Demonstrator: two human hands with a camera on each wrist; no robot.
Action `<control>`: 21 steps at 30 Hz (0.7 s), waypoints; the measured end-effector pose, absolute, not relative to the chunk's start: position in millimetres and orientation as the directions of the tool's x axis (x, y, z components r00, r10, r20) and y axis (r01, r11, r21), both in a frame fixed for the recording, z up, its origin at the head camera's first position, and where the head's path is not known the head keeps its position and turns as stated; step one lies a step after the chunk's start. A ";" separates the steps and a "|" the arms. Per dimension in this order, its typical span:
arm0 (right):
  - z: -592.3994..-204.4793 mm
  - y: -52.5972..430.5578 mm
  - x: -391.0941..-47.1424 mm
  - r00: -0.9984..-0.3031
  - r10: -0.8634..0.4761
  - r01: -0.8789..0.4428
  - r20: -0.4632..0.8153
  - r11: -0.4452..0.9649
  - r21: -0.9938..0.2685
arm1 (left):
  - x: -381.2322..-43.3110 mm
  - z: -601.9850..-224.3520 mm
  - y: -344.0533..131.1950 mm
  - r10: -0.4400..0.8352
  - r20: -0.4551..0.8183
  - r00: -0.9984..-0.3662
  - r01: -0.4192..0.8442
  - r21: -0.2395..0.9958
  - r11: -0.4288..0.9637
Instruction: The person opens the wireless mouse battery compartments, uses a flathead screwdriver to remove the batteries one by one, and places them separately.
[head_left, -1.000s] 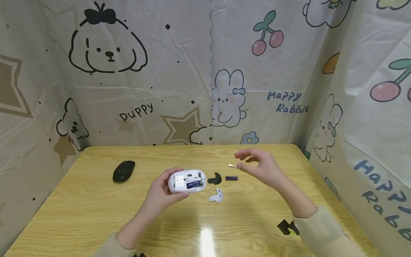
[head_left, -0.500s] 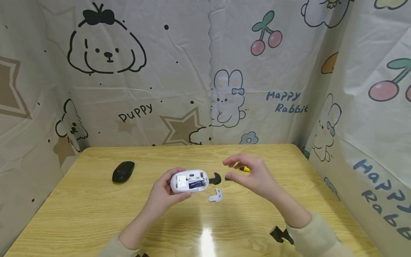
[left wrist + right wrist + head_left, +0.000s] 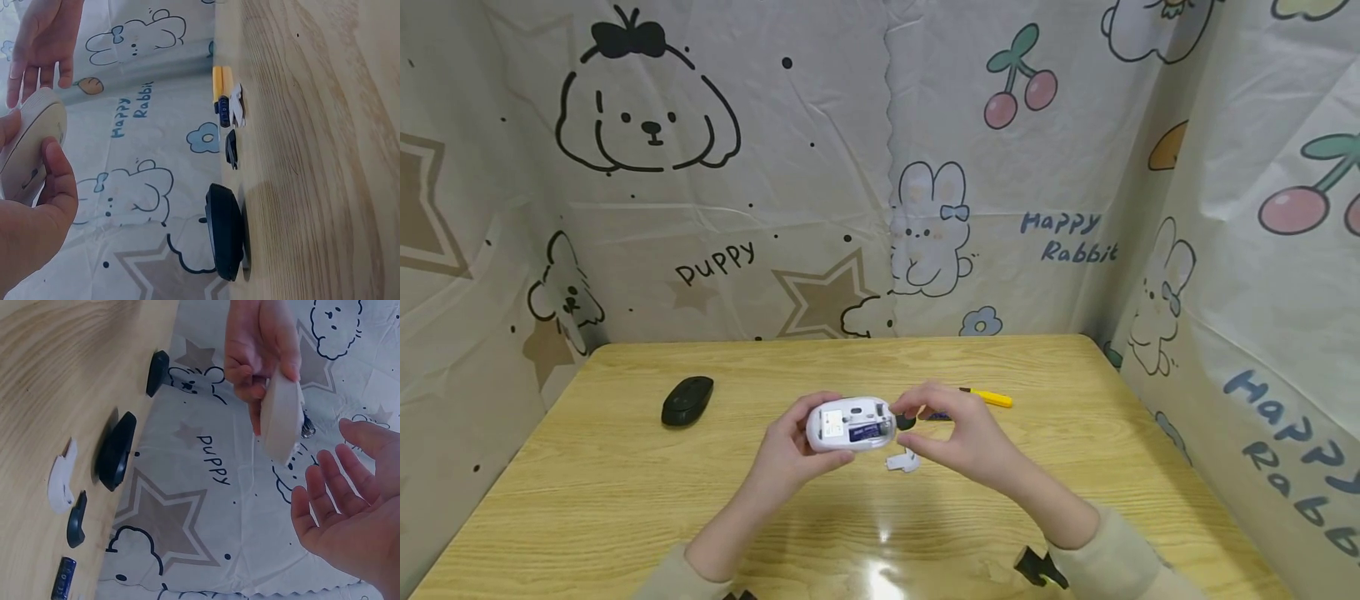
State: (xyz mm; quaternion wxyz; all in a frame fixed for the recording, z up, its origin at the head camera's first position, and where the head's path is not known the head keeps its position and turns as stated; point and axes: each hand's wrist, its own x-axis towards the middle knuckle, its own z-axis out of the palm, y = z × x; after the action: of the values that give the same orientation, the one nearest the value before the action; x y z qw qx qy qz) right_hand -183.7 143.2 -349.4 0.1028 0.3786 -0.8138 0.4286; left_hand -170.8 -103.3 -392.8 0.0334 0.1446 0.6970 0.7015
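My left hand (image 3: 790,442) grips a white computer mouse (image 3: 831,433) by its sides, raised above the table with its underside showing. One blue battery (image 3: 865,432) lies in its uncovered compartment, beside a bare slot with a metal spring. My right hand (image 3: 958,425) is at the mouse's right end, fingers loosely bent and holding nothing; the right wrist view shows a gap between its fingers and the mouse (image 3: 280,419). Below lie a white cover piece (image 3: 901,462), a black cover piece (image 3: 907,422) partly behind the right fingers, and a loose blue battery (image 3: 63,578).
A yellow-handled tool (image 3: 991,398) lies behind the right hand. A black mouse (image 3: 687,402) sits at the table's left; the right wrist view shows another black mouse-shaped object (image 3: 115,451) nearer the cover pieces. Printed cloth (image 3: 820,167) hangs behind the wooden table (image 3: 587,500).
My right hand has let go of the yellow tool and moved left and down to the white mouse's end. My left hand has shifted slightly right, still holding the mouse.
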 end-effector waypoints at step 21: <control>-363.8 134.5 -187.1 -0.631 -0.545 -0.776 0.552 0.454 -0.438 | -170.1 -395.2 -97.3 0.261 0.162 -0.952 0.171 0.985 0.010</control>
State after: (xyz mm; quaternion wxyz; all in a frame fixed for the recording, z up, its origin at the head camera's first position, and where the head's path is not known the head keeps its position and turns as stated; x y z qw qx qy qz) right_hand -187.1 134.5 -363.8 0.1688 0.3953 -0.8357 0.3419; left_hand -170.1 -97.3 -395.2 0.0327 0.1519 0.7097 0.6871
